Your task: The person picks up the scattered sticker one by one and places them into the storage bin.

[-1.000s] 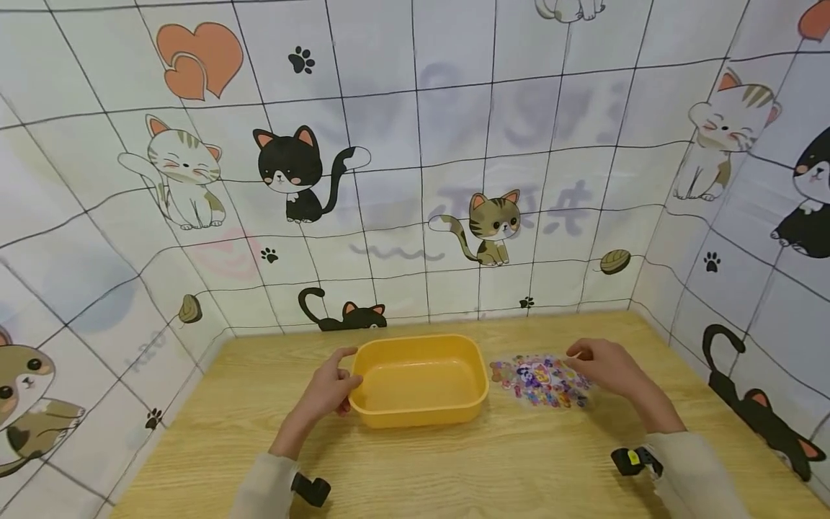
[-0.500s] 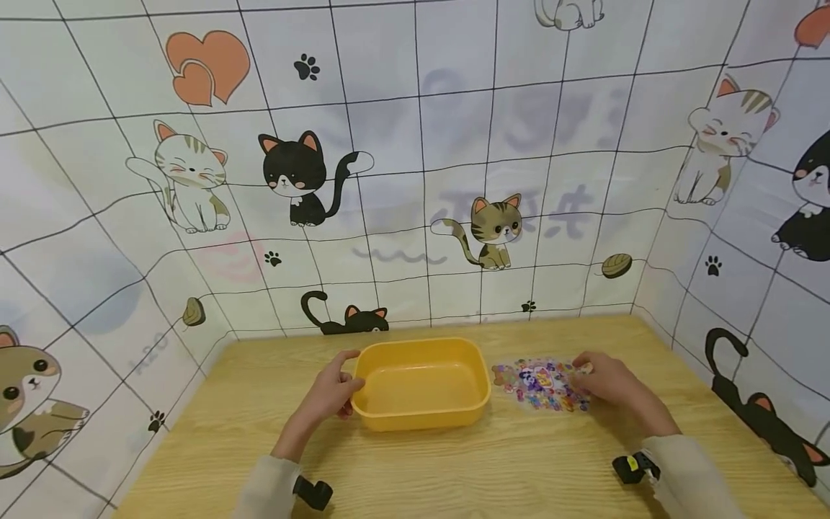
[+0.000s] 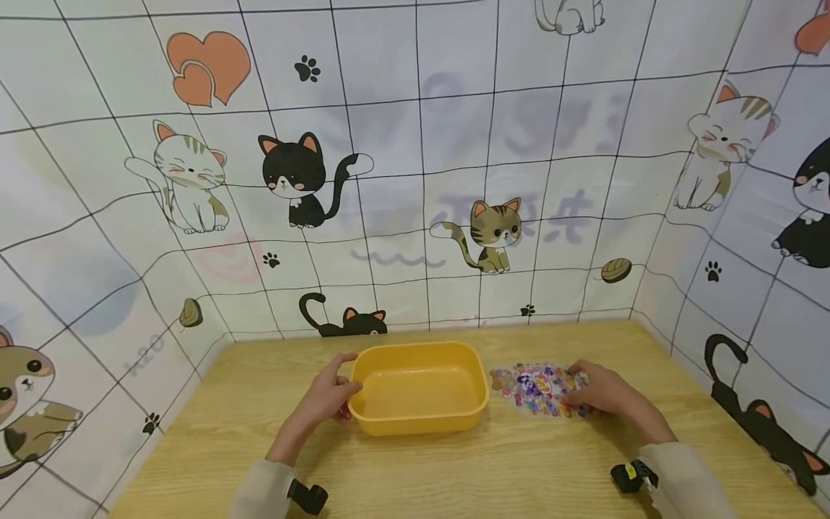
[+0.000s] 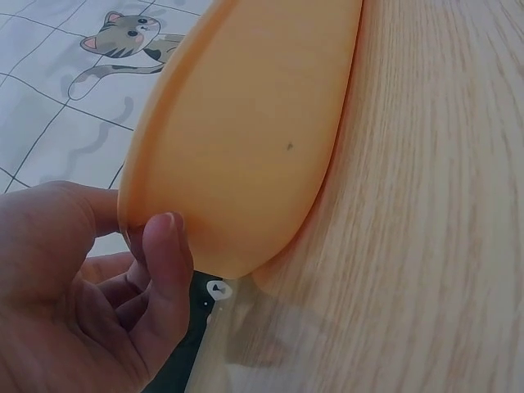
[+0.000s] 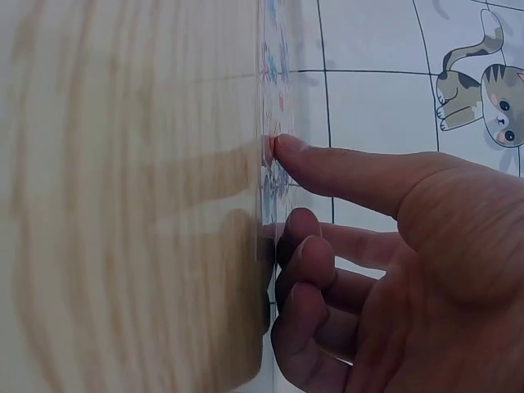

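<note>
A yellow plastic basin (image 3: 418, 425) stands upright on the wooden table. My left hand (image 3: 326, 395) grips its left end, with the index finger by the rim and the thumb (image 4: 168, 246) against the outer wall in the left wrist view. Right of the basin lies a flat, clear sheet or bag (image 3: 534, 386) covered with small colourful figures; its exact kind is unclear. Over its right end is my right hand (image 3: 603, 391). In the right wrist view, the thumb (image 5: 299, 155) touches its surface, apart from the bent fingers (image 5: 307, 270) beside it.
The pale wooden table (image 3: 415, 479) meets a white cloth wall (image 3: 389, 180) at the back and both sides. Printed cats, paws and grid lines cover the cloth. A small black device (image 3: 308, 497) sits on my left wrist, another device (image 3: 629, 477) on my right.
My right hand has come down and slightly toward me onto the right end of the colourful sheet or bag. The left hand stays at the basin's left end.
</note>
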The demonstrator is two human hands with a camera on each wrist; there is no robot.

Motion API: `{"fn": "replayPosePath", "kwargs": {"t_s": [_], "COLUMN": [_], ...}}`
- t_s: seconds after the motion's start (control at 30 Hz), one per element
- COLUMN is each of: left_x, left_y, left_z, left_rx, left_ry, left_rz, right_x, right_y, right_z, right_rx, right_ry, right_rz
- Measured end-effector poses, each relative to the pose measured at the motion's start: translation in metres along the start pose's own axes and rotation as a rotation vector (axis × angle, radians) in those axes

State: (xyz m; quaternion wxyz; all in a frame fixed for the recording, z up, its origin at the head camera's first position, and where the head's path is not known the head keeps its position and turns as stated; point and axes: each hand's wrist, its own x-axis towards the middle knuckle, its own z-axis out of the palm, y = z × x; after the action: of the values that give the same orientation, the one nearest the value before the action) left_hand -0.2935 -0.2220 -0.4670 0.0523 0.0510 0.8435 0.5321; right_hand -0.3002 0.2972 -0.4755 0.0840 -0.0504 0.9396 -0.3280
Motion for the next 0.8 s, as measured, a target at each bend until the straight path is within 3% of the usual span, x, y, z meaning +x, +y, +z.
{"fn": "replayPosePath", "kwargs": {"t_s": [0.8], "left_x": [0.0023], "left_y": [0.001], "left_z": [-0.0006], "left_rx": [0.0], "left_ry": [-0.008], "left_rz": [-0.017], "right_x": [-0.0001], "right_y": [0.0037], "right_z": [-0.0061], "right_rx": [0.025], "right_ry": [-0.041], "right_rz": [0.013]}}
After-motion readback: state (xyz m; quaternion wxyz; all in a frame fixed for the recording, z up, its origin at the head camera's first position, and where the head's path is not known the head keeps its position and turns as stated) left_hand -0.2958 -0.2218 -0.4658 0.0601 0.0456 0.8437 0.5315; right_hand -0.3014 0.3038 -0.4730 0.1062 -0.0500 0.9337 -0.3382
